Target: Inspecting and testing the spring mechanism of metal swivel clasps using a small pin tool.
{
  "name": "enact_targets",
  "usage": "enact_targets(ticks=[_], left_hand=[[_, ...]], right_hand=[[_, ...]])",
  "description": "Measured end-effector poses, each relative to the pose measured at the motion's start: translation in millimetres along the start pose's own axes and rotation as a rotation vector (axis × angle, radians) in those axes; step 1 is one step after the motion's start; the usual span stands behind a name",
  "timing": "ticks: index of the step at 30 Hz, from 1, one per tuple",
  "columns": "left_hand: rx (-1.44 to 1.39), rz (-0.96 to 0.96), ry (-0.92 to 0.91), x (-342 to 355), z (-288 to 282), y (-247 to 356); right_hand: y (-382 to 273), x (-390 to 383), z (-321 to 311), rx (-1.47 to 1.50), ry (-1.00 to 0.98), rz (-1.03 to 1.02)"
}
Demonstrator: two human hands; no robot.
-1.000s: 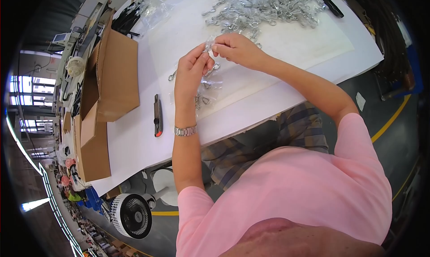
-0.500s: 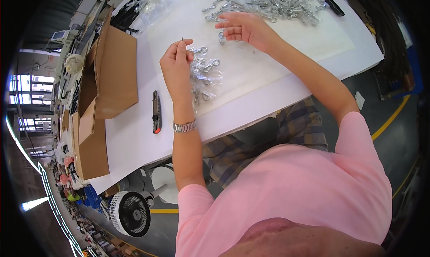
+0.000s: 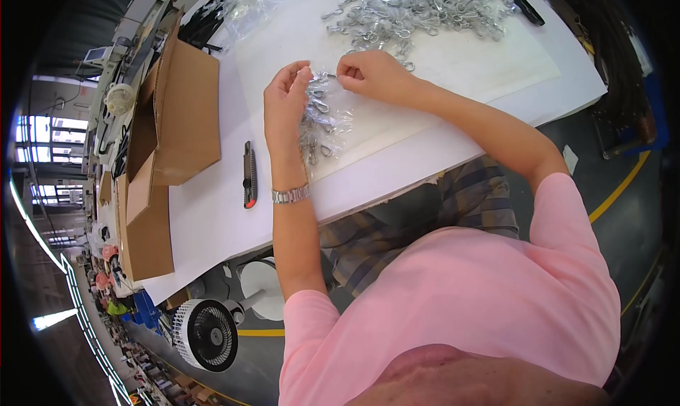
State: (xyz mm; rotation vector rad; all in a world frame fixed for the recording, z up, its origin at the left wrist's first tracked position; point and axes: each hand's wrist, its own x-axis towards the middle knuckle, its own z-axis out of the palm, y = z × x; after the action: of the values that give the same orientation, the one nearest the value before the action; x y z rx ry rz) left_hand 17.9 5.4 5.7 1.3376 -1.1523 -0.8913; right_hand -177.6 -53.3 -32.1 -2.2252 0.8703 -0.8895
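Note:
My left hand [image 3: 287, 101] hovers above a small group of bagged metal hooks [image 3: 322, 126] near the table's front edge. Its thumb and fingers are pinched together; whatever lies between them is too small to make out. Facing it from the right, my right hand [image 3: 379, 79] is closed, its fingertips gripping a small silvery metal hook [image 3: 329, 75] that points toward the left hand. Behind it spreads a large pile of metal hooks [image 3: 425, 13] in clear plastic.
An open cardboard box [image 3: 191, 109] stands at the left of the white table [image 3: 219, 222]. Beside my left forearm lies a utility knife [image 3: 249, 176]. A black object [image 3: 527, 8] rests at the far right, clear bags [image 3: 248, 13] at the far left. A fan [image 3: 207, 335] stands below.
My right hand has come down and left from the pile's edge, its spread fingers now closed on a small hook. My left hand has shifted slightly right and lower.

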Motion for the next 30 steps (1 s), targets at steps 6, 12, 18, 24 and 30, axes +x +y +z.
enact_targets(ticks=[6,12,18,24,30], left_hand=[[0.212,0.028,-0.198,-3,5,4],[0.172,0.014,-0.174,-3,6,4],[0.269,0.014,-0.013,-5,10,3],[0.104,-0.074,-0.165,-5,9,2],[-0.190,-0.084,-0.092,-4,11,8]], right_hand=[[-2,6,-12,0.583,-0.169,0.213],[-3,7,-18,0.799,-0.248,0.383],[4,7,-13,0.972,-0.082,0.423],[3,8,-14,0.855,0.062,0.397],[-4,5,-19,0.529,0.124,0.195]])
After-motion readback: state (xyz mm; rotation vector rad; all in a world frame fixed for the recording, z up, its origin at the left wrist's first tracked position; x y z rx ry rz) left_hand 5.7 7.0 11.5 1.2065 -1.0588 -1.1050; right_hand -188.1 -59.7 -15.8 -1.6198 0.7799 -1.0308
